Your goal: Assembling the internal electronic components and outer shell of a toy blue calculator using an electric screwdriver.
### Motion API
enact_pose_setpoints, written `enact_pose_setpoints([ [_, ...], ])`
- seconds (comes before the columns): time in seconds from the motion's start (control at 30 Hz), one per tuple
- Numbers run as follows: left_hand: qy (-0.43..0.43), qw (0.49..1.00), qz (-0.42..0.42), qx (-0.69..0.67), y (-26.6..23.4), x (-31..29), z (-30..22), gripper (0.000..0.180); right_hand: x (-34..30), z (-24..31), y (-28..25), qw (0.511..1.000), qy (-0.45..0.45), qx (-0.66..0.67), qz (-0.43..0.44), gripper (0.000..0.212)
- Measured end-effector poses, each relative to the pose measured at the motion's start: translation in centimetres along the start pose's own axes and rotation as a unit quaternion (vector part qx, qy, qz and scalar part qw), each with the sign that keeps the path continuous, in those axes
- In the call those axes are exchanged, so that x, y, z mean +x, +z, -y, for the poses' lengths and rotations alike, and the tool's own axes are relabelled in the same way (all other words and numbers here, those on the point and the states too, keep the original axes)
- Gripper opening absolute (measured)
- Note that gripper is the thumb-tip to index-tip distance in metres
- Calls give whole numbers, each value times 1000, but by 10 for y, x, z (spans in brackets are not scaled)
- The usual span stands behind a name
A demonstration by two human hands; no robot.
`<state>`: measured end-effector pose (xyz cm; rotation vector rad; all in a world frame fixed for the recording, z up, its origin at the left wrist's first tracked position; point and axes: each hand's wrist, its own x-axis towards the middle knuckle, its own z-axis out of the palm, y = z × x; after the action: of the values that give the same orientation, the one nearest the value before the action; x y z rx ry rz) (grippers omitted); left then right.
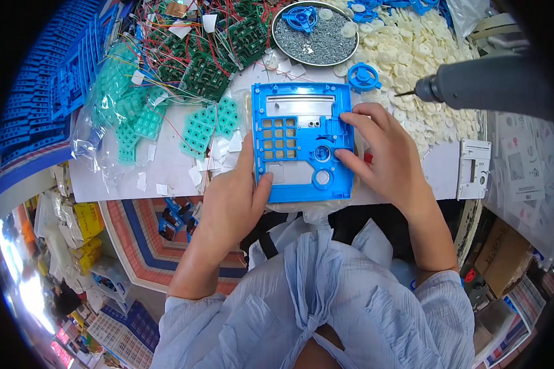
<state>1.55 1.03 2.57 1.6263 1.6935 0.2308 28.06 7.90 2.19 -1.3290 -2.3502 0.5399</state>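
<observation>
A blue plastic housing (295,192) lies inner side up at the table's front edge, with a grid of square holes, a long slot near its far end and round openings at its right. My left hand (228,200) is closed round its near left edge, thumb resting on the rim. At the right edge, my right hand (391,154) has its thumb and fingertips on the housing beside the small round openings. Whether a small part sits under those fingertips cannot be made out. Something small and red (368,157) shows behind the right thumb.
A grey power screwdriver (486,84) hangs at the right. Behind lie green circuit boards (206,77) with wires, a dish of screws (317,48), cream discs (412,46) and a blue ring part (364,76). Turquoise keypads (197,132) and stacked blue housings (34,80) are leftward; a white panel (468,184) is rightward.
</observation>
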Motion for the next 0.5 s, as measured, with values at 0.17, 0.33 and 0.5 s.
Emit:
enact_pose_setpoints([
  [0.17,173,966,-156,111,4,-3,2,74,7,9,-5,998,-9,-47,28,47],
  [0.33,301,928,-51,211,8,14,5,59,11,2,-3,998,-27,-47,13,48],
  [0.5,310,924,-21,224,-2,20,7,54,9,4,9,998,-28,-51,4,52],
])
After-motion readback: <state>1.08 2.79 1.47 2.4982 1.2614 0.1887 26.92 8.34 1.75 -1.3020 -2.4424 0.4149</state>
